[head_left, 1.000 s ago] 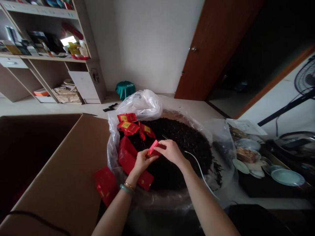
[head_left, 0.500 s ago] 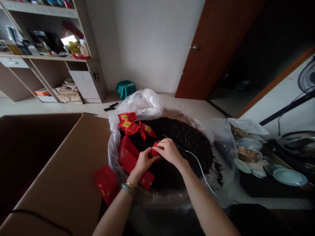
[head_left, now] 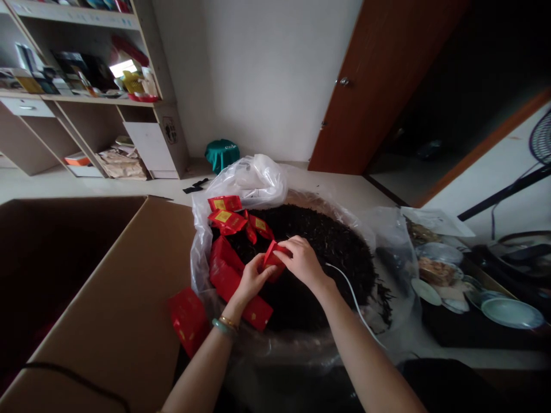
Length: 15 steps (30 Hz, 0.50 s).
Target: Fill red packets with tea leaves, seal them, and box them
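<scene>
pinching a red packet [head_left: 278, 269] over dark dried leaves [head_left: 331, 235], fingers nearly closed, our left hand [head_left: 251, 279] and right hand [head_left: 303, 261] now leave more of it showing, so its upper edge seems easier to grip

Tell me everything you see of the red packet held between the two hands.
The red packet is small and looks like thin, slightly shiny foil or plastic. It is held tilted above dark, leaf-like material, its narrow upper end pinched by the right hand and its lower left side gripped by the left hand. Fingers cover part of it; whether it is sealed or filled, I cannot tell.
</scene>
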Each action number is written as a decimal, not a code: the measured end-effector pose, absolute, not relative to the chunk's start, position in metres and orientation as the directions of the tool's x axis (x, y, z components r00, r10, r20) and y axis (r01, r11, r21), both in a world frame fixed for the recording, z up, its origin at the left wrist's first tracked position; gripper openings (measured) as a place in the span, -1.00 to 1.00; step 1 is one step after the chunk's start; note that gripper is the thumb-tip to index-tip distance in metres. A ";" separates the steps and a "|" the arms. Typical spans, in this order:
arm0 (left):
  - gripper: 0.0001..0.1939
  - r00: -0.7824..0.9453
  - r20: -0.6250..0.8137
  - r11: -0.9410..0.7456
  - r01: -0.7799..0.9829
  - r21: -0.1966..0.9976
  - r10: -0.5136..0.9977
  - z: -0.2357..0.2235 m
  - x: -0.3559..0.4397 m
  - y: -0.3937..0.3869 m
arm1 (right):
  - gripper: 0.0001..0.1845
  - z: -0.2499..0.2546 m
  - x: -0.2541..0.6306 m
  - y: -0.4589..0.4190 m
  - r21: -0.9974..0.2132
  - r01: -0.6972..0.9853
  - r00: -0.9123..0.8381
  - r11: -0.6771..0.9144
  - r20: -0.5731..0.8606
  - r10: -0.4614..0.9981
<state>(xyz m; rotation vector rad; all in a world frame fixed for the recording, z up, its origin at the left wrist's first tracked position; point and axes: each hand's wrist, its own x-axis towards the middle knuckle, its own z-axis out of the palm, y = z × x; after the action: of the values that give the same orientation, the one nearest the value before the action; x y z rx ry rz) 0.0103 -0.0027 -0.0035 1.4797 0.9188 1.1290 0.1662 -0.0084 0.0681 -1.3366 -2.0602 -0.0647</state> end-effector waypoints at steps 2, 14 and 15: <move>-0.57 0.279 0.183 -0.189 -0.002 0.982 0.943 -0.003 0.010 -0.003 | -0.96 0.067 0.166 -0.008 -0.308 0.839 -0.255 0.449 0.506 0.824; -0.47 0.266 0.104 -0.061 -0.164 0.985 0.958 0.001 0.010 -0.003 | -0.68 0.061 0.160 -0.006 -0.532 0.722 -0.053 0.442 0.594 0.803; -0.46 0.258 0.086 -0.037 -0.187 0.982 0.962 0.001 0.010 -0.002 | -0.63 0.059 0.159 -0.005 -0.569 0.713 0.001 0.409 0.584 0.812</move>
<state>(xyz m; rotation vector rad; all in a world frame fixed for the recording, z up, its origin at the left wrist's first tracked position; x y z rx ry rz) 0.0098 -0.0024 0.0007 1.2348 0.8504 1.1340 0.1594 -0.0050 0.0594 -1.3336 -1.7379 0.1332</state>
